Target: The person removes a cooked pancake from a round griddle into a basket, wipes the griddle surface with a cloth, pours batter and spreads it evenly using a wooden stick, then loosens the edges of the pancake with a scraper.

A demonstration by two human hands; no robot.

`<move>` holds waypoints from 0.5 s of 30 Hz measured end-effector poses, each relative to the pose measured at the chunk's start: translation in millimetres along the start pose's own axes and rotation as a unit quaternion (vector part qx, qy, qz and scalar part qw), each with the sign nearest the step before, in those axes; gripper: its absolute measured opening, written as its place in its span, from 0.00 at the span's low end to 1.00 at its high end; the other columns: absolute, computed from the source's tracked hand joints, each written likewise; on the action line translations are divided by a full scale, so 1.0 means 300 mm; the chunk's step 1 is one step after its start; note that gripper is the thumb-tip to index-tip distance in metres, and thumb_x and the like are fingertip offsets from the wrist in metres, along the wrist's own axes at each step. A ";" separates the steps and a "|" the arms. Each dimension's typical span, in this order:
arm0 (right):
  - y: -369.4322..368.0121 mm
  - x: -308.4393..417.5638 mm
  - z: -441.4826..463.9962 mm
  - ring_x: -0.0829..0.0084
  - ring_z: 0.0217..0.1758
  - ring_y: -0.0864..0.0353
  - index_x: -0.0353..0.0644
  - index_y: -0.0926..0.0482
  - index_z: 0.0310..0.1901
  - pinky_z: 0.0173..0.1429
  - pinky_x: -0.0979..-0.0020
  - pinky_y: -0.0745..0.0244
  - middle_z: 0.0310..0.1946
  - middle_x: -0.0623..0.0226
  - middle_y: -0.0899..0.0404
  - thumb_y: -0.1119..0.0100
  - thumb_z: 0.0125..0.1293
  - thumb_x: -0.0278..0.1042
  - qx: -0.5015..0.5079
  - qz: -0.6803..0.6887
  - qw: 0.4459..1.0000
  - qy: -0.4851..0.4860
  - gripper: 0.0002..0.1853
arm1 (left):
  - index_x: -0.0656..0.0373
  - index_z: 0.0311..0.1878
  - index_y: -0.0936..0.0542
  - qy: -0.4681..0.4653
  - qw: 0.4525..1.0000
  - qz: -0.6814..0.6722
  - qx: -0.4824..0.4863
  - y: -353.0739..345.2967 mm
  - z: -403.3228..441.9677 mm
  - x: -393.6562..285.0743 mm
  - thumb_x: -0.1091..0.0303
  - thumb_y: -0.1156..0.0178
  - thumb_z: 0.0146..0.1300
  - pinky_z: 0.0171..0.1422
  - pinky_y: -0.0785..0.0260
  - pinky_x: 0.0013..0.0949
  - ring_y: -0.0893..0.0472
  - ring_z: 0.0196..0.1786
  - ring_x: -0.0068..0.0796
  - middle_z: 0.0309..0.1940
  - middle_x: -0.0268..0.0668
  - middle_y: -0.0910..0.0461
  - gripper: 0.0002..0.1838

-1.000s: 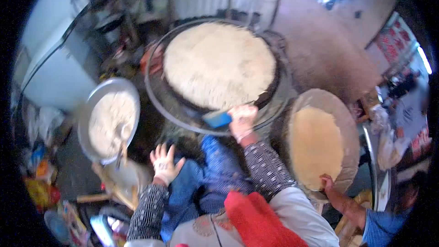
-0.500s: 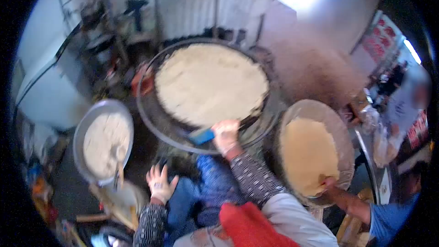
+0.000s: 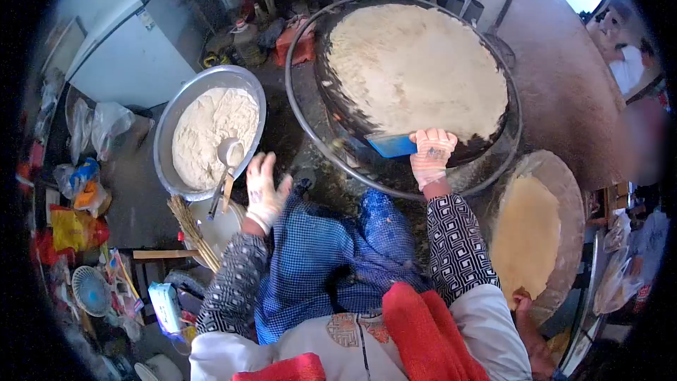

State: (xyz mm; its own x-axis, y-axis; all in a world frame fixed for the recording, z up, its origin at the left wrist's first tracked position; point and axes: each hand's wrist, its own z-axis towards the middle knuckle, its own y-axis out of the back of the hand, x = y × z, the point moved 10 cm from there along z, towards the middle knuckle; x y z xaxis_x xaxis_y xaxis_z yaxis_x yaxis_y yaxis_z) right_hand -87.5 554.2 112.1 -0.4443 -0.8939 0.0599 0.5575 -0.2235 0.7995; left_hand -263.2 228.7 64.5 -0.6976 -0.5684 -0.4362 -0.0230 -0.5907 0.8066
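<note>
My right hand (image 3: 433, 157), in a light glove, grips a blue scraper (image 3: 392, 145) at the near edge of a large round griddle (image 3: 337, 107). A wide, thin sheet of pale batter (image 3: 416, 70) covers most of the griddle, with ragged edges. My left hand (image 3: 264, 193), also gloved, is open with fingers apart beside a metal basin (image 3: 163, 142). Thick pale batter (image 3: 204, 130) fills the basin, and a ladle (image 3: 231, 152) rests in it, its handle leaning over the near rim close to my left hand.
At right, another person's hand (image 3: 522, 299) touches a thin tan flatbread (image 3: 525, 240) on a round tray (image 3: 568, 201). A metal ring (image 3: 299, 118) surrounds the griddle. A straw brush (image 3: 189, 229) leans by a white bucket (image 3: 218, 229) below the basin. Bags and household items crowd the left.
The view has turned, so the griddle and basin sit further right and higher. My left hand is now closer to the ladle. My right hand still holds the scraper at the griddle's near edge.
</note>
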 end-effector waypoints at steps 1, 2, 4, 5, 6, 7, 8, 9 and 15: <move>-0.007 0.002 -0.012 0.65 0.41 0.23 0.54 0.21 0.29 0.52 0.57 0.38 0.29 0.70 0.22 0.36 0.49 0.33 0.009 0.008 1.000 -0.003 0.05 | 0.59 0.66 0.32 -0.018 0.999 0.030 -0.005 0.030 0.037 -0.003 0.67 0.30 0.52 0.69 0.38 0.53 0.33 0.65 0.58 0.63 0.54 0.33 0.36; 0.005 0.010 -0.011 0.66 0.40 0.23 0.55 0.21 0.28 0.52 0.57 0.37 0.29 0.71 0.22 0.37 0.49 0.33 0.006 0.003 1.000 0.002 0.04 | 0.59 0.66 0.32 -0.038 0.997 0.060 -0.014 0.053 0.084 -0.004 0.67 0.31 0.53 0.69 0.37 0.53 0.33 0.65 0.58 0.64 0.53 0.33 0.36; 0.017 0.028 -0.006 0.67 0.39 0.23 0.56 0.21 0.28 0.51 0.57 0.36 0.28 0.74 0.22 0.38 0.50 0.34 0.003 -0.007 1.000 0.016 0.03 | 0.59 0.66 0.33 -0.033 0.996 0.077 0.019 0.029 0.180 0.056 0.68 0.33 0.55 0.71 0.39 0.52 0.34 0.67 0.56 0.64 0.50 0.33 0.34; 0.011 0.025 -0.008 0.67 0.38 0.23 0.55 0.21 0.28 0.52 0.56 0.36 0.28 0.73 0.22 0.38 0.51 0.36 -0.005 -0.007 1.000 0.020 0.02 | 0.59 0.66 0.32 -0.045 0.993 0.102 0.037 0.009 0.231 0.060 0.69 0.34 0.55 0.72 0.41 0.51 0.34 0.68 0.54 0.64 0.49 0.33 0.34; 0.007 0.023 -0.012 0.67 0.38 0.23 0.55 0.21 0.28 0.52 0.56 0.36 0.28 0.73 0.22 0.38 0.51 0.36 -0.009 -0.014 1.000 0.022 0.02 | 0.58 0.66 0.32 -0.057 0.989 0.125 0.056 -0.013 0.281 0.064 0.71 0.36 0.55 0.73 0.43 0.50 0.35 0.69 0.53 0.65 0.47 0.32 0.33; 0.009 0.020 -0.010 0.66 0.38 0.23 0.55 0.21 0.28 0.52 0.56 0.36 0.28 0.72 0.22 0.38 0.52 0.37 -0.012 -0.022 0.999 0.025 0.02 | 0.58 0.66 0.32 -0.094 0.984 0.138 0.058 -0.034 0.326 0.041 0.72 0.37 0.55 0.75 0.45 0.50 0.36 0.70 0.52 0.65 0.47 0.32 0.33; 0.011 0.019 -0.002 0.66 0.38 0.23 0.55 0.22 0.28 0.53 0.56 0.36 0.28 0.72 0.22 0.37 0.52 0.38 -0.015 -0.031 0.999 0.028 0.03 | 0.57 0.66 0.32 -0.130 0.978 0.150 0.061 -0.061 0.369 0.016 0.74 0.38 0.54 0.76 0.47 0.49 0.37 0.71 0.50 0.65 0.46 0.32 0.33; 0.032 0.018 -0.009 0.66 0.38 0.23 0.55 0.22 0.26 0.51 0.56 0.37 0.27 0.72 0.23 0.36 0.52 0.39 -0.032 -0.022 0.999 0.038 0.04 | 0.57 0.66 0.32 -0.175 0.961 0.204 0.071 -0.106 0.398 -0.014 0.74 0.41 0.54 0.77 0.48 0.49 0.38 0.73 0.48 0.66 0.45 0.32 0.32; 0.003 -0.011 -0.022 0.64 0.37 0.24 0.54 0.22 0.23 0.48 0.58 0.38 0.25 0.70 0.25 0.33 0.49 0.37 -0.057 -0.025 0.997 0.039 0.05 | 0.49 0.27 0.13 -0.314 0.824 0.395 0.257 -0.553 0.300 -0.100 0.66 0.40 0.53 0.67 0.39 0.42 0.20 0.46 0.37 0.28 0.33 0.16 0.06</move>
State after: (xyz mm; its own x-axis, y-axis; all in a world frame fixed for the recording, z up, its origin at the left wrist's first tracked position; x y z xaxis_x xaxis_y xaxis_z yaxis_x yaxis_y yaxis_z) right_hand -80.9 554.3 108.8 -0.4205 -0.9068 -0.0284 0.6136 -0.3073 0.7274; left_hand -302.9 395.2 -20.5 -0.8699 -0.1543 0.4685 0.4284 0.2347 0.8726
